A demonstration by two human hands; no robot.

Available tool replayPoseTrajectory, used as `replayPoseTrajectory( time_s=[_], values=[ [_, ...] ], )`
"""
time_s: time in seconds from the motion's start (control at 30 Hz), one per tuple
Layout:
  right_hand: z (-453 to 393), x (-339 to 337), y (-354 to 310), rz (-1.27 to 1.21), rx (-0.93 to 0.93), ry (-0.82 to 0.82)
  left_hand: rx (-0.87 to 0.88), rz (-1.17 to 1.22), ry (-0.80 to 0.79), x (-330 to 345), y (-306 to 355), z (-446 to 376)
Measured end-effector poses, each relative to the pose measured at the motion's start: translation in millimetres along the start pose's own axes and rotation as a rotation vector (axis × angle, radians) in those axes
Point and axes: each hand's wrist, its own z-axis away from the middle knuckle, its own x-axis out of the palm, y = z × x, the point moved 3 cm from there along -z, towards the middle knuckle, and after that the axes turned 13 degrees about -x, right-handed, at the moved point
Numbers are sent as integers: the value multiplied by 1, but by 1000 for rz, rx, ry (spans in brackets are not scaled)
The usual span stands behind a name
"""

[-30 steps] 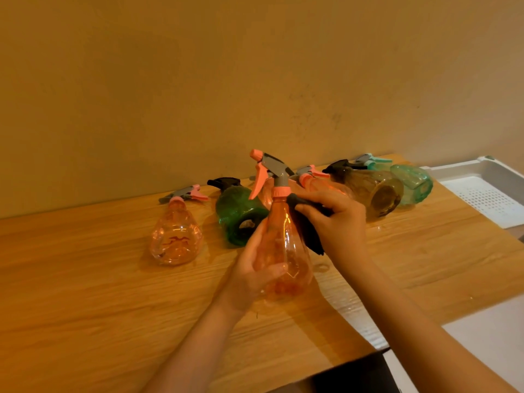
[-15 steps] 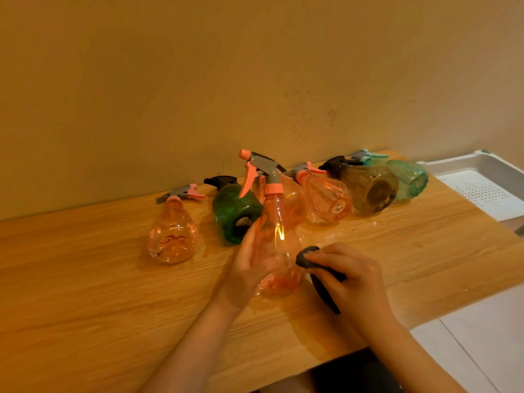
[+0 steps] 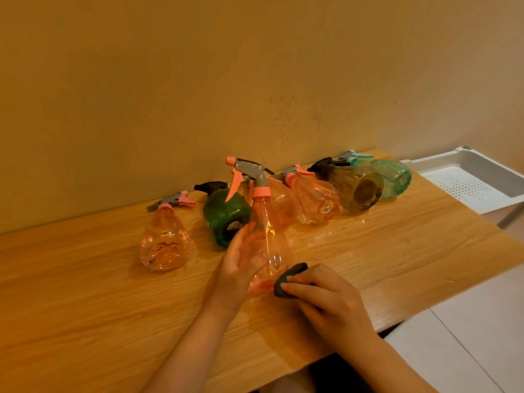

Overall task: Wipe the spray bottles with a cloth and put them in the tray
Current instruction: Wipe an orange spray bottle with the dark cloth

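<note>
An upright pink spray bottle with a grey and pink trigger head stands on the wooden table. My left hand holds its lower body from the left. My right hand grips a dark cloth and presses it against the bottle's base on the right side. The white perforated tray sits at the far right, past the table's end, with nothing visible in it.
Several other spray bottles lie on their sides along the wall: a pink bottle on the left, a green bottle, another pink bottle, a brown bottle and a teal bottle. The table's front edge runs near my forearms.
My right hand slid the cloth from the bottle's neck down its right side to the base. My left hand kept its hold on the bottle.
</note>
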Motion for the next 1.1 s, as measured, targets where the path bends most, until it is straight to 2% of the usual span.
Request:
replayPoseTrajectory(
  time_s=[0.1,0.3,0.43,0.67,0.97,1.1],
  values=[
    [0,3,3,20,5,-27,3,29,6,-2,0,-2],
    [-6,-6,14,1,127,-1,2,50,10,-4,-2,-4],
    [-49,-17,24,71,133,60,19,36,-45,-2,0,-3],
    [-117,4,56,148,90,-31,35,2,-62,-1,2,-2],
    [-30,-4,21,5,164,-12,-3,50,-35,-4,-3,-4],
    [-2,-3,10,5,173,-57,4,57,-16,-4,-2,-6]
  ],
)
